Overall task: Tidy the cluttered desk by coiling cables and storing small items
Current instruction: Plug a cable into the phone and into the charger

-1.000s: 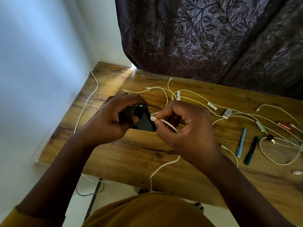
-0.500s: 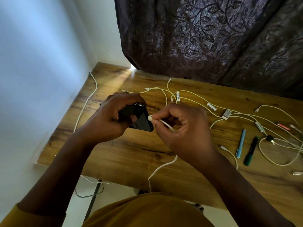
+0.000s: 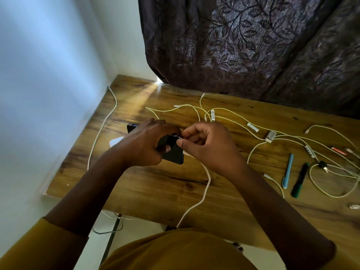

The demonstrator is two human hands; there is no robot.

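Left hand point(image 3: 139, 148) is closed around a black phone point(image 3: 173, 152), held above the wooden desk point(image 3: 155, 184), apparently to steady it. Right hand point(image 3: 206, 146) pinches the white cable point(image 3: 204, 189) end at the phone's edge. Loose cables point(image 3: 292, 139) and pens point(image 3: 288, 171) lie right.

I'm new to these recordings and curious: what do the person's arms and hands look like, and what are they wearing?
Two bare hands, the left hand and right hand, with no gloves, and no rings or watch showing. Bare forearms; mustard-yellow sleeves end below the elbows.
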